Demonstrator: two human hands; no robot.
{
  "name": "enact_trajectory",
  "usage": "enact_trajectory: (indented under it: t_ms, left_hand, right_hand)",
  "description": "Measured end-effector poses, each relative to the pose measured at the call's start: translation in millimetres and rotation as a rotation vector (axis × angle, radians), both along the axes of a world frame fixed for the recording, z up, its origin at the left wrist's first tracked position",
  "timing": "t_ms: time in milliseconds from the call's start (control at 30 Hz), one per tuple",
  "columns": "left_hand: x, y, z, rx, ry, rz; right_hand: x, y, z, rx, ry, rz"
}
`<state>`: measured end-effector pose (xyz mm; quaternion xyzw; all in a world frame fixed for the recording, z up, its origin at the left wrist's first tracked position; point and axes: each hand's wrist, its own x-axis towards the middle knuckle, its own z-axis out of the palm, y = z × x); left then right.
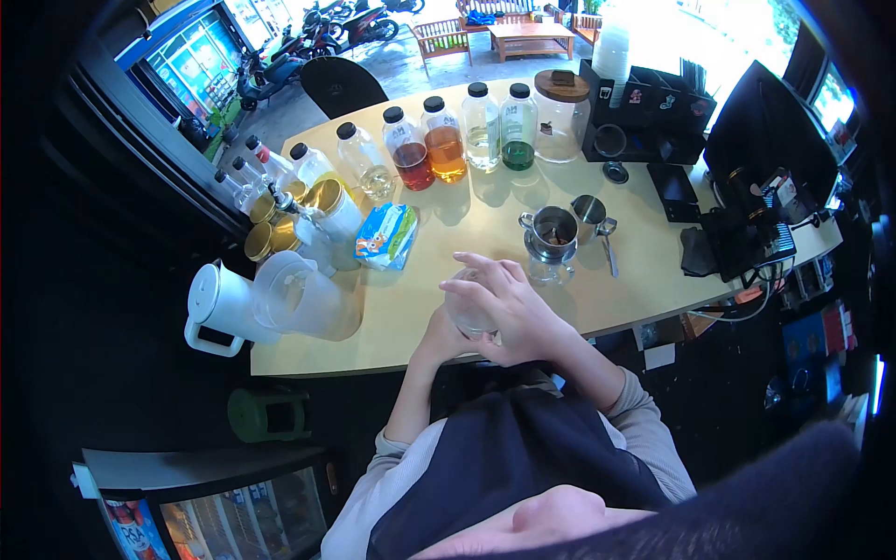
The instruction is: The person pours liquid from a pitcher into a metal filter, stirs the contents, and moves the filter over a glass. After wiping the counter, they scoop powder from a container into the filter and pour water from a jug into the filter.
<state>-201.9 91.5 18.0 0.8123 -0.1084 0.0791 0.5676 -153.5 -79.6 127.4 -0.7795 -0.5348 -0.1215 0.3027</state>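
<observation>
Both of my hands are wrapped around a clear glass cup at the near edge of the pale counter. My right hand lies over its top and right side. My left hand supports it from below and left. Just beyond the cup stands a metal drip filter on a glass, with a small metal cup and a spoon beside it.
A row of bottles with clear, red, orange and green liquids lines the far side. Gold-lidded jars, a blue snack packet, a clear pitcher and a white jug sit left. A lidded jar and black equipment stand right.
</observation>
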Motion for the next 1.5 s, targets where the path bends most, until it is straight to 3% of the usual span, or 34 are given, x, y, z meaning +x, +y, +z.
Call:
enact_trajectory:
  t_ms: [67,133,233,367,433,533,667,767,933,1133,1333,1433,1500]
  left_hand:
    - [4,1,-2,0.076,-0.025,-0.005]
    - [11,-1,-4,-0.001,0.07,-0.001]
    - [3,-1,2,-0.008,0.019,-0.016]
    - [-1,6,11,0.003,0.035,-0.05]
    - [-1,9,12,0.021,-0.025,-0.087]
    - [-4,6,22,-0.093,0.112,-0.08]
    - [-3,12,-10,-0.064,0.073,-0.02]
    - [-7,14,-7,0.127,-0.029,-0.001]
    - [-19,28,-10,0.037,0.157,-0.028]
    - [-31,41,-4,-0.205,0.281,-0.056]
    - [-48,60,25,-0.226,0.473,-0.215]
    - [-54,71,23,-0.112,0.468,-0.333]
    - [-55,69,28,-0.101,0.396,-0.336]
  right_hand:
    - [-3,2,2,0.002,-0.044,0.047]
    - [-16,3,9,0.062,-0.082,-0.227]
    - [-20,9,-7,-0.07,0.007,-0.358]
    - [-11,6,-6,0.046,-0.021,-0.244]
    - [-3,8,-9,0.117,0.07,0.038]
    - [-12,8,5,0.096,-0.114,-0.108]
    - [-17,9,-1,0.014,-0.053,-0.286]
    - [-11,8,-1,-0.093,0.131,-0.217]
    - [7,11,5,-0.009,0.139,0.188]
    - [18,19,-6,0.142,0.305,0.434]
    - [20,22,-16,0.319,0.466,0.603]
    - [16,26,-14,0.417,0.57,0.734]
    - [16,24,-10,0.377,0.505,0.691]
